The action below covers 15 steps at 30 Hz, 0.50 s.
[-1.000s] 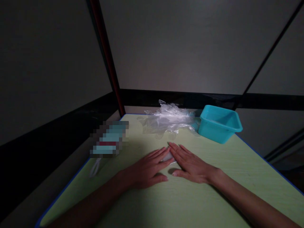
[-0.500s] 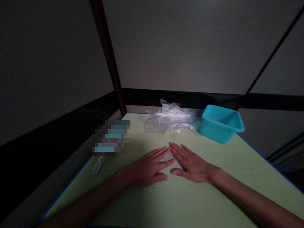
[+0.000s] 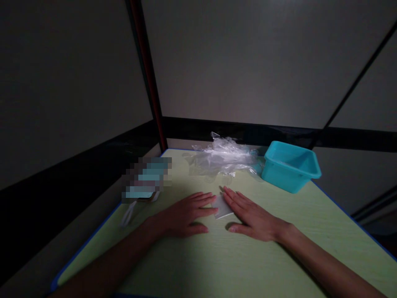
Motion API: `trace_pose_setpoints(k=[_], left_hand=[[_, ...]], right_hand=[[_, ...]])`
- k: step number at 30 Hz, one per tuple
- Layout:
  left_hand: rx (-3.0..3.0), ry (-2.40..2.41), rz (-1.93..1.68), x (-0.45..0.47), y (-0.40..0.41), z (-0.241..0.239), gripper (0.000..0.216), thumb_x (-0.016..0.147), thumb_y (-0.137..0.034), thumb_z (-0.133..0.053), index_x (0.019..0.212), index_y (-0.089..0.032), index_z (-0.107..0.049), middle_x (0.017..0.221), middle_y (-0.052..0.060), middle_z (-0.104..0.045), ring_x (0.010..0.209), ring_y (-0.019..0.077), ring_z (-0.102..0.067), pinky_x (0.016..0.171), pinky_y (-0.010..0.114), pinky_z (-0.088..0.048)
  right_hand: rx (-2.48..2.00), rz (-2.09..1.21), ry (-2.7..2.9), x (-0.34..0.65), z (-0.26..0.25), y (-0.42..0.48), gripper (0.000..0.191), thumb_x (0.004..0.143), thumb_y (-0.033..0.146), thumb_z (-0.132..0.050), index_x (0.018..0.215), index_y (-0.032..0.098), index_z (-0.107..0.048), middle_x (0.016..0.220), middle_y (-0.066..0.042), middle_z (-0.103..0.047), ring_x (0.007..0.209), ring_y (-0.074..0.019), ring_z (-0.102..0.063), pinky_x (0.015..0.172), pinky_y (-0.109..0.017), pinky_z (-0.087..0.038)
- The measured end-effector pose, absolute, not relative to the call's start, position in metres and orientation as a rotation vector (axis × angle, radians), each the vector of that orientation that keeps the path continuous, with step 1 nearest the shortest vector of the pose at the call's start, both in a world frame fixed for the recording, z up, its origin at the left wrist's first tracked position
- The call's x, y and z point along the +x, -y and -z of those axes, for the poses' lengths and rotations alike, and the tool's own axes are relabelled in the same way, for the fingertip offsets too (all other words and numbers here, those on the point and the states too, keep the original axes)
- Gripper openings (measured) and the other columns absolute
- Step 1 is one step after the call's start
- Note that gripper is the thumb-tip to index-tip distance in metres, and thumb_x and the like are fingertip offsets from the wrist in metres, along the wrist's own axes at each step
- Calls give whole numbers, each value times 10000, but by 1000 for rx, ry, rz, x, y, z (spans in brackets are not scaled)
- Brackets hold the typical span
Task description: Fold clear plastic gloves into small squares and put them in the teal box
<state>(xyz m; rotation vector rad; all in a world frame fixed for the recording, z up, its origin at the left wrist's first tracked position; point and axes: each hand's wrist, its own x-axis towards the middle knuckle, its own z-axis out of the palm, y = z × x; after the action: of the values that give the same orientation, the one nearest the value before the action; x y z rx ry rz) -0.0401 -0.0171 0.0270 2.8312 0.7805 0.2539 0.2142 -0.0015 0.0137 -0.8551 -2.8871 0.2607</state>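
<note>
Both of my hands lie flat on a pale green table (image 3: 242,265). My left hand (image 3: 182,215) has its fingers stretched out, the tips touching the left edge of a small flat clear plastic piece (image 3: 222,207). My right hand (image 3: 251,215) lies palm down with fingers straight, resting along the right edge of that piece. Neither hand grips anything. Part of the plastic piece shows between the two hands.
A heap of crumpled clear plastic (image 3: 225,157) lies at the table's far edge. A turquoise tub (image 3: 290,165) stands at the far right. A blurred-out item (image 3: 145,180) and a white loop (image 3: 127,214) lie near the left edge. Dark walls surround the table.
My left hand has slid to the left, away from my right hand. More of the flat plastic piece now shows between them.
</note>
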Motion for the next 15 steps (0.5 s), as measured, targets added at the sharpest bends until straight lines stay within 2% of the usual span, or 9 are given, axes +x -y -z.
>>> trace_pose_setpoints(k=[3, 5, 7, 9, 11, 15], left_hand=[[2852, -759, -348, -39, 16, -28, 489, 831, -401, -474, 1263, -182, -410, 1383, 102, -277, 1278, 228, -225, 1043, 378, -178], [2862, -751, -401, -37, 16, -28, 506, 838, -374, -466, 1283, -151, -375, 1380, 116, -280, 1277, 217, -230, 1045, 370, -182], [2859, -749, -416, -33, 17, -29, 535, 840, -360, -464, 1301, -120, -339, 1379, 127, -276, 1277, 209, -231, 1047, 359, -187], [2845, -746, -397, -30, 19, -29, 551, 840, -359, -462, 1307, -102, -321, 1375, 132, -281, 1274, 203, -238, 1046, 346, -200], [2826, -759, -369, -29, 20, -29, 554, 845, -360, -456, 1310, -96, -314, 1372, 134, -286, 1271, 198, -247, 1041, 338, -216], [2793, -771, -342, -29, 19, -27, 555, 851, -356, -449, 1317, -91, -303, 1377, 135, -272, 1271, 202, -247, 1040, 335, -224]], right_hand=[[-782, -234, 2858, 227, -23, -6, 725, 826, 530, -385, 1376, 140, -118, 1433, -144, -54, 1305, -244, -83, 1039, -465, -134], [-754, -194, 2833, 234, -32, -9, 568, 843, 468, -410, 1320, 177, -310, 1405, -119, -225, 1268, -231, -234, 1028, -438, -200], [-724, -153, 2799, 237, -38, -10, 375, 861, 394, -421, 1163, 191, -512, 1258, -101, -451, 1153, -210, -405, 967, -390, -316], [-702, -102, 2789, 236, -40, -9, 260, 870, 331, -427, 977, 187, -615, 1058, -85, -569, 997, -196, -507, 870, -356, -397], [-725, -66, 2785, 232, -39, -6, 225, 871, 284, -432, 876, 175, -629, 931, -74, -594, 879, -186, -539, 790, -339, -428], [-812, -87, 2768, 222, -38, 1, 167, 873, 220, -424, 899, 159, -578, 836, -50, -592, 804, -170, -539, 738, -316, -436]])
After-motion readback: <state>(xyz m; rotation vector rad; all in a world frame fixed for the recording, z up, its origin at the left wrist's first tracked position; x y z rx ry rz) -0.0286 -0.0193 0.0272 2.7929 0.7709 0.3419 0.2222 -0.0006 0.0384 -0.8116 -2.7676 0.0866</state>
